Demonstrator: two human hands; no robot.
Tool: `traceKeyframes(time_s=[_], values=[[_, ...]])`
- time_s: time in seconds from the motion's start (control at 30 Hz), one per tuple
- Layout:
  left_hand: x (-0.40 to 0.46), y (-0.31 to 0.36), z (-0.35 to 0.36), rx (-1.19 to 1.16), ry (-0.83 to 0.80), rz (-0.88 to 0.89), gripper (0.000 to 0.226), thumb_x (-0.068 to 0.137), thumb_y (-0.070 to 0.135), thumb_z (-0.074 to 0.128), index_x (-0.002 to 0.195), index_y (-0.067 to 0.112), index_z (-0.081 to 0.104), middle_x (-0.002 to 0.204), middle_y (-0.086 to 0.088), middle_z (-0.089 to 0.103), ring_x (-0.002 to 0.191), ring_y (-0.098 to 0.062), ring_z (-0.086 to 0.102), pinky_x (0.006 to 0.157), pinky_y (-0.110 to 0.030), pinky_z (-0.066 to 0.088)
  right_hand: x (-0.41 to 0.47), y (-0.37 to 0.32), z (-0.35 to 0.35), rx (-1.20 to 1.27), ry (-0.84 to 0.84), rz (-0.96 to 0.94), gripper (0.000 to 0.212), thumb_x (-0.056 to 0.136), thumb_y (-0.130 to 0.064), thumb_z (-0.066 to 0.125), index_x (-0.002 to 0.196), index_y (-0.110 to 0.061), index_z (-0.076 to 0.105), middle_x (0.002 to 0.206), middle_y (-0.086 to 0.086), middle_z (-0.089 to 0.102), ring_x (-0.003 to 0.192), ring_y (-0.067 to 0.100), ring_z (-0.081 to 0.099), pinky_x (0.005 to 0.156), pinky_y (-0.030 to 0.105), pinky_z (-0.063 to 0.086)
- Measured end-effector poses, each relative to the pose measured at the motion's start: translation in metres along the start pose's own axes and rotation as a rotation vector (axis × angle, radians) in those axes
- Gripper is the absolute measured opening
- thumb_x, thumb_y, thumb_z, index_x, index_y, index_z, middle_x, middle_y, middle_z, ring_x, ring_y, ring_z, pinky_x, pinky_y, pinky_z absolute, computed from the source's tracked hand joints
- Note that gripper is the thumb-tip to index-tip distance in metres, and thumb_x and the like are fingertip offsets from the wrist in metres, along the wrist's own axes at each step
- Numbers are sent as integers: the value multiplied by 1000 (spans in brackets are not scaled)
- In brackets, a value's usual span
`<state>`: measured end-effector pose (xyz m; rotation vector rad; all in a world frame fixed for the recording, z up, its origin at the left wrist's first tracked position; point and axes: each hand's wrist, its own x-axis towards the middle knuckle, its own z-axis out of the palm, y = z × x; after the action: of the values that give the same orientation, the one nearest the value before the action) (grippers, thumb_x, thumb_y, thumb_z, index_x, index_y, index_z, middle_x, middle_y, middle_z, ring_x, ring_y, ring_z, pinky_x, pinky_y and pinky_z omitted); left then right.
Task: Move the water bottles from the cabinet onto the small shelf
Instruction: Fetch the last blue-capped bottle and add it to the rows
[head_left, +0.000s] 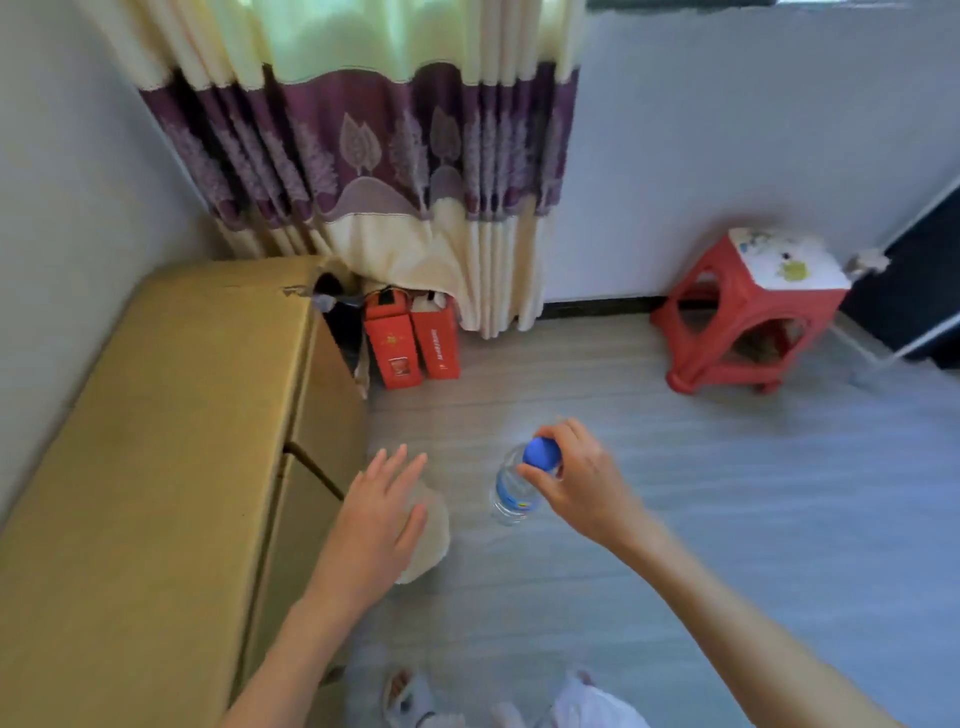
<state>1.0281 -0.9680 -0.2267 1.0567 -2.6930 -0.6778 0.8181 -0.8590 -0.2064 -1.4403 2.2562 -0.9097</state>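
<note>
Here the right hand pinches the blue cap of a clear plastic water bottle, holding it upright above the pale floor, just right of the tan cabinet. How full it is cannot be told. The left hand hovers flat, fingers straight and spread, holding nothing, close by the cabinet's front. Two red cartons stand past the cabinet's far end, and a red plastic stool sits well away to the right.

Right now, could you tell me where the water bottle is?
Head view, centre: the water bottle hangs over the floor, held by its blue cap in the right hand, right of the open left hand.
</note>
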Motion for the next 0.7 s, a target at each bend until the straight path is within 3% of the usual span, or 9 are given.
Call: traceKeyframes(time_s=[0.07, 0.27, 0.5, 0.7], values=[[23, 48, 29, -16, -37, 86, 57, 83, 43, 31, 130, 14, 44, 138, -14, 44, 131, -32, 35, 106, -53, 32, -24, 41, -37, -6, 38, 86, 34, 71, -29, 65, 89, -1, 59, 83, 15, 57, 69, 23, 52, 68, 23, 35], [81, 203, 113, -21, -174, 364, 53, 85, 42, 36, 128, 13, 46, 133, -17, 49, 127, -37, 40, 99, -56, 39, -104, 156, -143, -65, 241, 337, 31, 72, -22, 75, 91, -2, 60, 87, 16, 58, 75, 31, 58, 67, 25, 35], [137, 349, 197, 65, -381, 668, 66, 89, 60, 15, 131, 17, 43, 136, -13, 47, 131, -32, 36, 103, -51, 37, -188, 265, -250, -110, 500, 641, 31, 76, -27, 71, 96, -7, 59, 92, 9, 56, 82, 28, 55, 71, 18, 32], [194, 495, 285, 63, -494, 902, 64, 89, 58, 17, 132, 18, 41, 138, -14, 45, 132, -34, 35, 104, -52, 36, -236, 366, -330, -105, 711, 837, 30, 76, -26, 70, 97, -8, 60, 95, 7, 55, 86, 22, 53, 71, 13, 26]])
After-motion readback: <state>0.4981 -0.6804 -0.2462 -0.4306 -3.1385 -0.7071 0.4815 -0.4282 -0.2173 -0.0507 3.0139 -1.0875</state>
